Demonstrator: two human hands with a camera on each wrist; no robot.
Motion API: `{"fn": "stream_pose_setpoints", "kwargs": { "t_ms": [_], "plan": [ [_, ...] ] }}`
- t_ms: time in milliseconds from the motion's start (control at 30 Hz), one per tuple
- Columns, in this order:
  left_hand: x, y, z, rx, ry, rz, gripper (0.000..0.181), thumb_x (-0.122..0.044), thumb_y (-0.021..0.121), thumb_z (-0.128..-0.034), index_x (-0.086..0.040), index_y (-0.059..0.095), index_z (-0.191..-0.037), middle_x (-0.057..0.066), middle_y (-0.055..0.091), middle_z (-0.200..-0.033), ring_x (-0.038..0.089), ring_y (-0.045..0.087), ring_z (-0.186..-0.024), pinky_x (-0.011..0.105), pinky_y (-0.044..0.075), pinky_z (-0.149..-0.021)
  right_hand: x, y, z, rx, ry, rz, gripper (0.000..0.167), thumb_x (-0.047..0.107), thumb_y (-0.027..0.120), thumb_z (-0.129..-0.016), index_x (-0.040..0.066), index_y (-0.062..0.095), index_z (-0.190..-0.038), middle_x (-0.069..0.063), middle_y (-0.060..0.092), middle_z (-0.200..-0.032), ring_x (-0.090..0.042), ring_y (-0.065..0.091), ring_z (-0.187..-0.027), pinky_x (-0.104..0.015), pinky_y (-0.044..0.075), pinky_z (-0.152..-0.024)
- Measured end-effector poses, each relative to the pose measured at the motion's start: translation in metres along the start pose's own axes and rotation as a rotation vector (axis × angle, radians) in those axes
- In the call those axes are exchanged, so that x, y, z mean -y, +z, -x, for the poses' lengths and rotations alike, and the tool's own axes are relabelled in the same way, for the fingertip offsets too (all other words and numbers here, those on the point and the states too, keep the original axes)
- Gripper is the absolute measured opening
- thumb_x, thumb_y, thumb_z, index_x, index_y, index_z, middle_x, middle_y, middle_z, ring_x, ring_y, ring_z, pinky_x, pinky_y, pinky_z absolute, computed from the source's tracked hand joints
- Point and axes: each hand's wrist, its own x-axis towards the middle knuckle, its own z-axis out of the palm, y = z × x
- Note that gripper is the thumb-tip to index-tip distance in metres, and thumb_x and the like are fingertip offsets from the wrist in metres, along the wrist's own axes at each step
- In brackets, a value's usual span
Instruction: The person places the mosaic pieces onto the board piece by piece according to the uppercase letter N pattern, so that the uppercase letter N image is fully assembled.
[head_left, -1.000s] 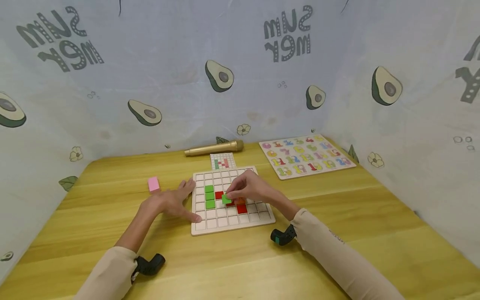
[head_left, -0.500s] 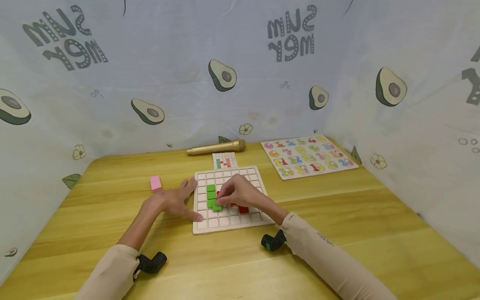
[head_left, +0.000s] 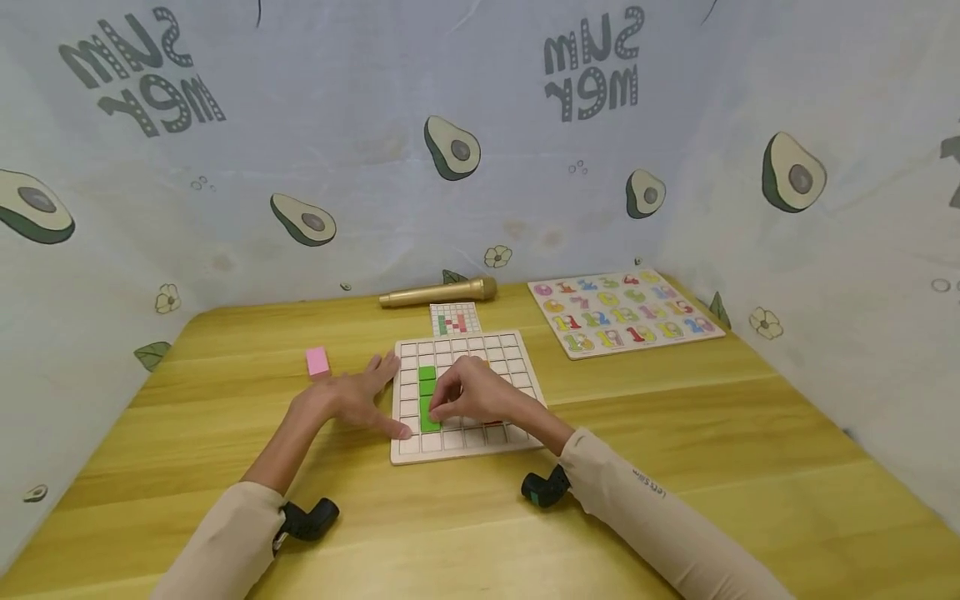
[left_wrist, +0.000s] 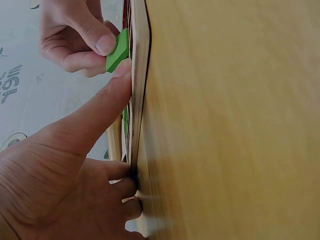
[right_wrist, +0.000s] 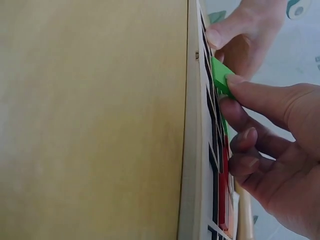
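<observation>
A white wooden grid board lies on the table in the head view. My right hand pinches a green square tile between thumb and fingertips, tilted over a cell at the near end of a column of green tiles. Red tiles sit in the board, mostly hidden by this hand in the head view. My left hand is spread along the board's left side, thumb resting on its near-left corner area and fingers at its left edge. In the left wrist view, the left thumb is close beside the held tile.
A pattern card lies just behind the board, with a gold microphone beyond it. A number puzzle board is at the back right. Left of the board lies a pink block. Printed cloth hangs behind the table.
My right hand has carried the green tile left and nearer, from over the middle of the board to the end of the green column. My left hand keeps its place on the board.
</observation>
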Motion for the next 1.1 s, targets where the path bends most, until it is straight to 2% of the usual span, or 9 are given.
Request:
{"fn": "stream_pose_setpoints", "kwargs": {
  "t_ms": [333,667,733,867,967,1033,1100],
  "plan": [
    [0.001,-0.003,-0.001,0.004,-0.009,0.001,0.131,-0.065,0.083,-0.0866,-0.011,0.004,-0.175,0.017,-0.007,-0.181,0.040,0.005,-0.167,0.067,0.026,-0.126,0.001,0.004,-0.002,-0.048,-0.101,0.107,0.005,0.003,0.088,-0.089,0.004,0.086,-0.085,0.000,0.073,-0.076,0.000,0.052,-0.065,-0.018,0.041,-0.059],
    [0.006,-0.001,0.001,-0.004,-0.019,0.006,0.133,-0.065,0.085,-0.0853,-0.008,0.004,-0.175,0.021,-0.004,-0.180,0.042,0.008,-0.166,0.065,0.024,-0.127,-0.002,0.008,-0.005,-0.046,-0.093,0.083,0.005,0.000,0.089,-0.088,0.003,0.087,-0.084,-0.002,0.077,-0.082,0.002,0.057,-0.071,-0.017,0.049,-0.064],
    [0.006,-0.001,0.000,-0.002,-0.023,0.008,0.134,-0.067,0.084,-0.0844,-0.009,0.004,-0.175,0.022,-0.003,-0.180,0.043,0.009,-0.166,0.066,0.024,-0.127,-0.002,0.008,-0.005,-0.045,-0.093,0.083,0.005,0.000,0.089,-0.087,0.003,0.087,-0.084,-0.002,0.077,-0.082,0.001,0.057,-0.071,-0.018,0.049,-0.064],
    [0.016,0.001,-0.009,-0.013,-0.006,-0.012,0.142,-0.078,0.083,-0.0768,-0.012,0.004,-0.175,0.021,-0.002,-0.180,0.046,0.014,-0.164,0.069,0.027,-0.124,-0.003,0.005,-0.005,-0.050,-0.112,0.094,0.002,0.004,0.087,-0.090,0.003,0.087,-0.091,-0.002,0.078,-0.085,0.000,0.059,-0.073,-0.018,0.051,-0.068],
    [0.015,0.000,-0.010,-0.012,0.007,-0.019,0.141,-0.077,0.082,-0.0787,-0.009,0.005,-0.175,0.023,0.000,-0.180,0.046,0.014,-0.164,0.068,0.027,-0.125,-0.006,-0.003,-0.005,-0.106,-0.128,0.111,0.012,0.010,0.084,-0.096,0.002,0.086,-0.103,-0.002,0.078,-0.089,-0.003,0.061,-0.074,-0.021,0.055,-0.070],
    [0.010,-0.003,-0.007,-0.008,0.013,-0.006,0.137,-0.073,0.081,-0.0837,-0.004,0.004,-0.174,0.027,0.000,-0.179,0.047,0.012,-0.164,0.066,0.024,-0.127,-0.007,-0.011,-0.004,-0.183,-0.129,0.139,0.019,0.015,0.080,-0.099,0.002,0.084,-0.112,-0.004,0.077,-0.093,-0.009,0.065,-0.078,-0.024,0.057,-0.071],
    [0.005,-0.005,-0.006,-0.020,0.020,0.011,0.133,-0.066,0.081,-0.0884,0.000,0.002,-0.173,0.029,-0.001,-0.178,0.046,0.009,-0.165,0.064,0.020,-0.129,-0.009,-0.022,-0.003,-0.264,-0.117,0.159,0.029,0.018,0.076,-0.103,0.001,0.079,-0.125,-0.009,0.078,-0.106,-0.018,0.068,-0.089,-0.032,0.059,-0.076]
  ]
}}
